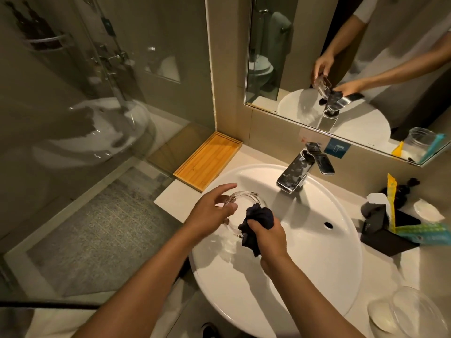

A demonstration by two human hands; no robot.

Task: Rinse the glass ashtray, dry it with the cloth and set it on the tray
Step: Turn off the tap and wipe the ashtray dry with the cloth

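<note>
Drying step: left hand (210,211) grips the tilted ashtray (244,211) by its rim over the sink (317,276), exposing its bowl to the cloth (258,220) clenched in the right hand (268,237); tray (207,164) waits nearby on the desk (170,198).

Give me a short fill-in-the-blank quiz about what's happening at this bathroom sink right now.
1. The right hand grips a dark ____ pressed into the glass ashtray.
2. The left hand holds the ashtray above the white ____.
3. The wooden tray has ____ on it.
4. The faucet is not ____ water.

Missing words: cloth; sink; nothing; running
</note>
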